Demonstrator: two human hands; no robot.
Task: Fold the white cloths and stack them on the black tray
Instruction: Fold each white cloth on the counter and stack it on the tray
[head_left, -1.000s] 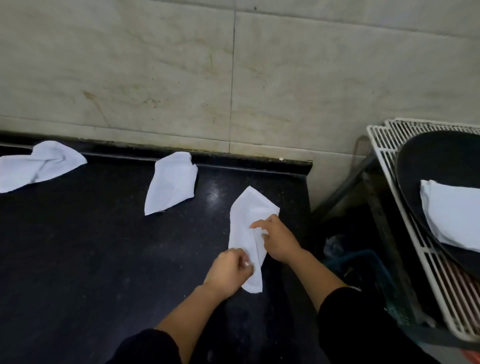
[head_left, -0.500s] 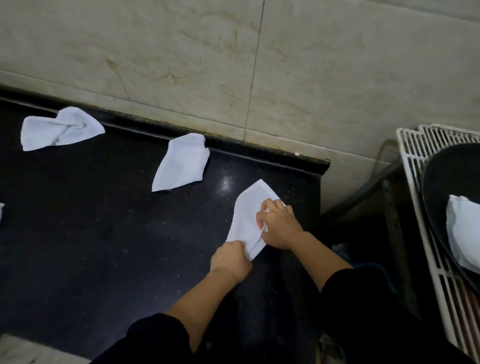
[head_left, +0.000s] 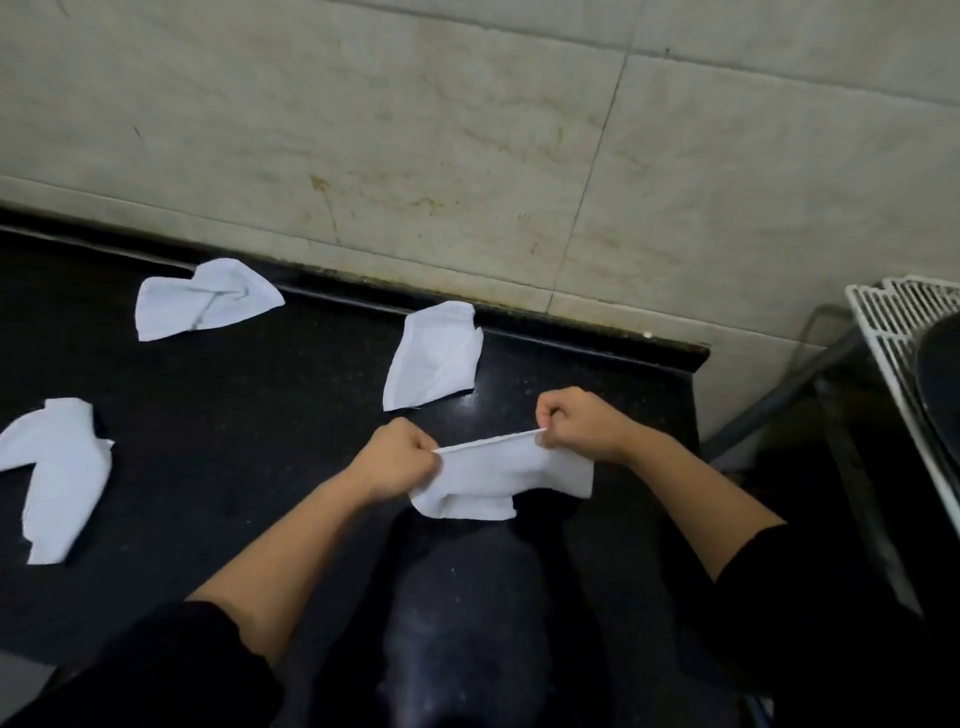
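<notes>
A white cloth (head_left: 498, 478) hangs stretched between my two hands just above the black counter (head_left: 234, 467). My left hand (head_left: 397, 457) pinches its left top corner and my right hand (head_left: 576, 423) pinches its right top corner, both with curled fingers. Three more crumpled white cloths lie on the counter: one behind my hands (head_left: 434, 356), one at the back left (head_left: 202, 301), one at the left edge (head_left: 57, 478). Only a sliver of the black tray (head_left: 940, 369) shows at the far right.
A white wire rack (head_left: 893, 322) carries the tray at the right, beyond a gap past the counter's end. A tiled wall (head_left: 467, 130) rises behind the counter. My dark sleeves fill the bottom of the view.
My hands lifted the cloth off the counter and pulled it out sideways between them. The view swung left, so the tray and its folded cloth slid almost out of frame.
</notes>
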